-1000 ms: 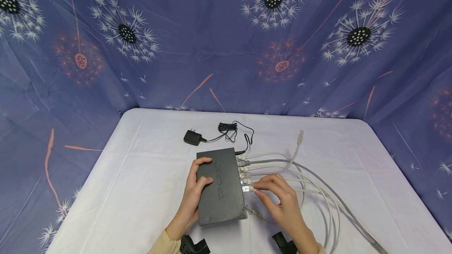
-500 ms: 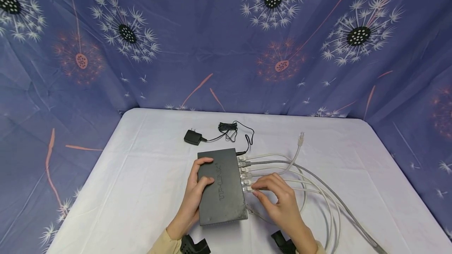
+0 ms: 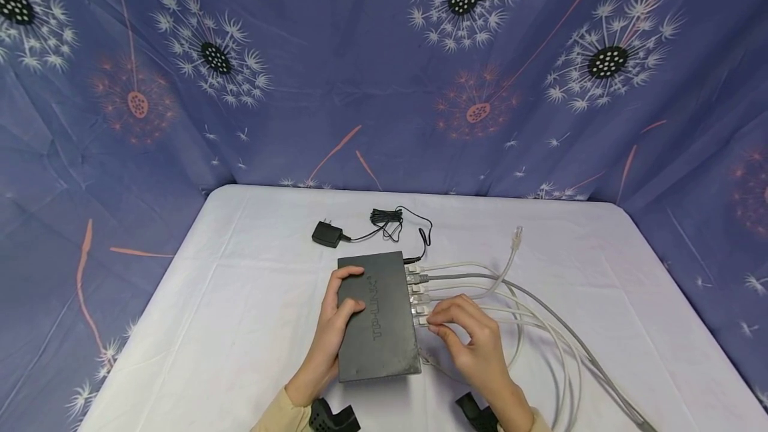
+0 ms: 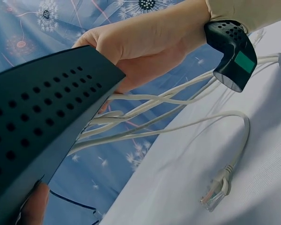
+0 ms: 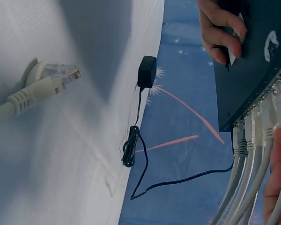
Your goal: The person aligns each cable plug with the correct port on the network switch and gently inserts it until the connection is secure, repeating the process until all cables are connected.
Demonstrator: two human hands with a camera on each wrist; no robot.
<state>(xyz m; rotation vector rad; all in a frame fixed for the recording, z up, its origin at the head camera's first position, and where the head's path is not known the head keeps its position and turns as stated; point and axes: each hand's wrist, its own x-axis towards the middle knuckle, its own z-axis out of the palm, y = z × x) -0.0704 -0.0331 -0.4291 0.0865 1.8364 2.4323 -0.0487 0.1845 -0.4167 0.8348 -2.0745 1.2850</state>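
Observation:
A dark grey TP-LINK network switch (image 3: 378,352) is held tilted above the white table. My left hand (image 3: 327,329) grips its left side, with thumb and a finger on the top face; the hand's other fingers (image 5: 220,35) show in the right wrist view. On the opposite side, a row of Ethernet cables (image 5: 253,136) is plugged into the ports. My right hand (image 3: 477,342) pinches the clear plug (image 3: 422,321) of the nearest cable at its port, thumb and forefinger together. In the left wrist view the right hand (image 4: 145,42) is partly hidden behind the switch.
A black power adapter (image 3: 327,234) with a bundled cord (image 3: 387,217) lies at the back, its lead running to the switch. One loose cable plug (image 3: 517,239) points up at the right. Another loose plug (image 4: 218,190) lies on the table. Grey cables (image 3: 600,365) trail off to the right.
The plug in my right hand sits closer against the switch, and that hand has moved slightly left. The switch has shifted slightly right, as has the upright loose plug.

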